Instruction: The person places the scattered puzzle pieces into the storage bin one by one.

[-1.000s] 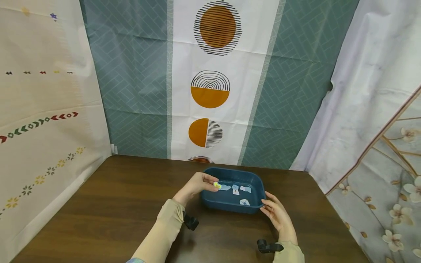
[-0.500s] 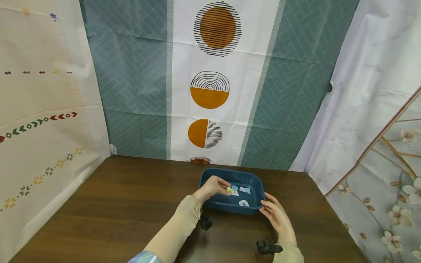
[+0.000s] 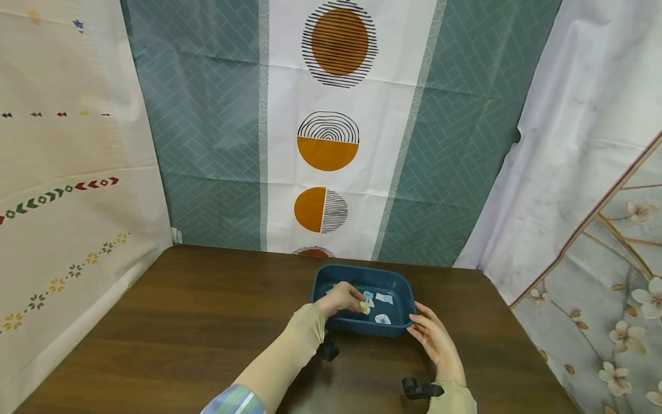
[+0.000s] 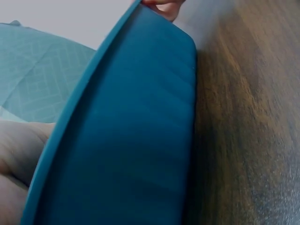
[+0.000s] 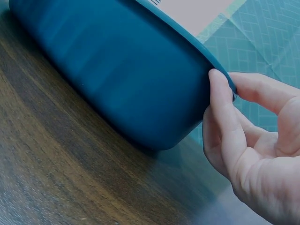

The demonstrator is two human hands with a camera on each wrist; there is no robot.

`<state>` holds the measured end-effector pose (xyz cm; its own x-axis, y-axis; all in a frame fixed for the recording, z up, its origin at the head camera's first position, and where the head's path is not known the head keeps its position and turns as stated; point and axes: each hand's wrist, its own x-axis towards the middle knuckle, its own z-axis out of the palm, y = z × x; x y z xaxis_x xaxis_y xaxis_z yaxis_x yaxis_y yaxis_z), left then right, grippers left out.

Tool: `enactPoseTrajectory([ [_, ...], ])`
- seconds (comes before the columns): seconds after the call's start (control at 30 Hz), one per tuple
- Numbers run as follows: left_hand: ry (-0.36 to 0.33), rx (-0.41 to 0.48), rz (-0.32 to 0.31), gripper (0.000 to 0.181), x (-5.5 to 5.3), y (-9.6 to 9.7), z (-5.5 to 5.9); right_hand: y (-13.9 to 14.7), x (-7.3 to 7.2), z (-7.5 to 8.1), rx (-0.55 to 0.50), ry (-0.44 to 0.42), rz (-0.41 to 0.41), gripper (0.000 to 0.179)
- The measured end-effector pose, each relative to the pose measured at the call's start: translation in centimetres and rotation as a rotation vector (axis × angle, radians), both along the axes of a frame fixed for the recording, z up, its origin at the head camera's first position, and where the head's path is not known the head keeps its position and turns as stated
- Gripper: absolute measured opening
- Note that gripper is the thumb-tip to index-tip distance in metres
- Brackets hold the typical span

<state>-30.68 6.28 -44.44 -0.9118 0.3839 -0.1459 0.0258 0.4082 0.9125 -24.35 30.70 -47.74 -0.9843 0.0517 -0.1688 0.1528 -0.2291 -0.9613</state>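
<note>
A dark blue plastic basin [image 3: 362, 328] stands on the brown wooden table. My left hand [image 3: 343, 298] reaches over its front rim and pinches a small yellow piece [image 3: 365, 308] low inside it. In the left wrist view the basin's outer wall [image 4: 122, 122] hides most of that hand, and the piece is out of sight there. With thumb and fingers, my right hand [image 3: 437, 340] grips the rim at the front right corner, as the right wrist view shows up close. Around the yellow piece lie flat, light-coloured cutouts, among them a round white one [image 3: 383, 318] with a dark star-like print.
More cutouts lie further back in the basin, including a white and pale blue one [image 3: 384, 298]. The wooden table [image 3: 196, 328] extends to the left and front. Patterned cloths [image 3: 217, 144] hang behind and at both sides.
My left hand has moved right and down into the basin with the yellow piece, uncovering part of the basin's left end. The right hand keeps its grip on the rim.
</note>
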Motion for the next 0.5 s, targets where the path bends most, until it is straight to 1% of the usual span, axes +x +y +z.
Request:
enactPoseTrajectory([
  [0.13, 0.000, -0.048, 0.014, 0.025, 0.07, 0.15, -0.25, 0.02, 0.03, -0.11, -0.009, -0.004, 0.004, 0.051],
  [0.27, -0.010, -0.074, 0.037, 0.023, 0.09, 0.25, -0.39, 0.04, 0.06, -0.13, -0.004, -0.006, 0.005, 0.050],
  [0.5, 0.022, -0.109, 0.009, 0.022, 0.04, 0.39, -0.54, 0.19, 0.04, -0.02, 0.001, -0.007, 0.010, 0.054],
])
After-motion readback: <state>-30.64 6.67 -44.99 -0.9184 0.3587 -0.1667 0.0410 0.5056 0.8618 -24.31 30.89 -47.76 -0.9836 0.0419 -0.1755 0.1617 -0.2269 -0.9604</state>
